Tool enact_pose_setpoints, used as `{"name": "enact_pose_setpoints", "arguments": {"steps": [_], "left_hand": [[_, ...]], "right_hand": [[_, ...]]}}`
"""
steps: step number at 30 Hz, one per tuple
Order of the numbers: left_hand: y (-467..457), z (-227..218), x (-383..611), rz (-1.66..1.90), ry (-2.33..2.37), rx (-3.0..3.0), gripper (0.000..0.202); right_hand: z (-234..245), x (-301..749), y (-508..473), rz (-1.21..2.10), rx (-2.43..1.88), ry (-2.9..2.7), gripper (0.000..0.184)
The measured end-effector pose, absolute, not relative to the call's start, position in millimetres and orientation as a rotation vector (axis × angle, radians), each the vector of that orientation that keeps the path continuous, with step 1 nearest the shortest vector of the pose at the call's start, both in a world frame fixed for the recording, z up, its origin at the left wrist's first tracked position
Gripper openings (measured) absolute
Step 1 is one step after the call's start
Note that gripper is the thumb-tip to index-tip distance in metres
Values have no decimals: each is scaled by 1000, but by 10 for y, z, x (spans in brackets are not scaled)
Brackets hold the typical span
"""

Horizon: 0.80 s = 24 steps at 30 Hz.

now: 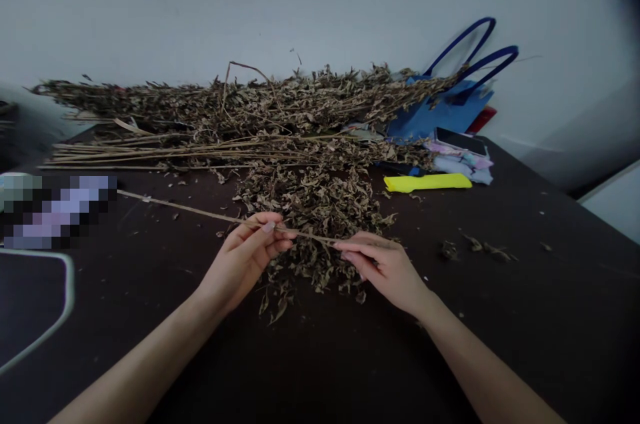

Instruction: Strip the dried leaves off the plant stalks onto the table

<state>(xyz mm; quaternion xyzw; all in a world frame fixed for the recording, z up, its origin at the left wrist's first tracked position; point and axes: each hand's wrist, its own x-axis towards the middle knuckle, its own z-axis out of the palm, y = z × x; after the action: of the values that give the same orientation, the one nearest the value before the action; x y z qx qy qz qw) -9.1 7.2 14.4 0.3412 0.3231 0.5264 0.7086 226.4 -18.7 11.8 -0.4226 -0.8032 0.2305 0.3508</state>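
Note:
A long dried plant stem (190,209) slants across the front of the table, its bare end pointing left. My left hand (253,247) pinches it near the middle between thumb and fingers. Further right, my right hand (383,264) is closed on the same stem, thumb and fingertips together. Below and behind both hands lies a heap of loose dried leaves (315,201). Behind that heap, several dried stems (150,151) lie side by side, bare ends to the left and leafy ends to the right.
A large pile of dried leafy plants (300,101) runs along the wall. At the right are a blue bag (425,114), a phone (460,141) on a cloth (465,167) and a yellow strip-shaped item (427,183). Leaf scraps (485,247) are scattered on the dark table (500,317).

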Motion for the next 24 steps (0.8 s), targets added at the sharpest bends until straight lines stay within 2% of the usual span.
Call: {"name": "enact_pose_setpoints", "arguments": {"steps": [7,24], "left_hand": [[45,168,-101,1122,759,832,11],[0,219,-100,1026,851,989,10]], "right_hand": [[99,2285,-160,625,-1046,-2067,20],[138,2360,-185,364,-1202,-2265,22]]}}
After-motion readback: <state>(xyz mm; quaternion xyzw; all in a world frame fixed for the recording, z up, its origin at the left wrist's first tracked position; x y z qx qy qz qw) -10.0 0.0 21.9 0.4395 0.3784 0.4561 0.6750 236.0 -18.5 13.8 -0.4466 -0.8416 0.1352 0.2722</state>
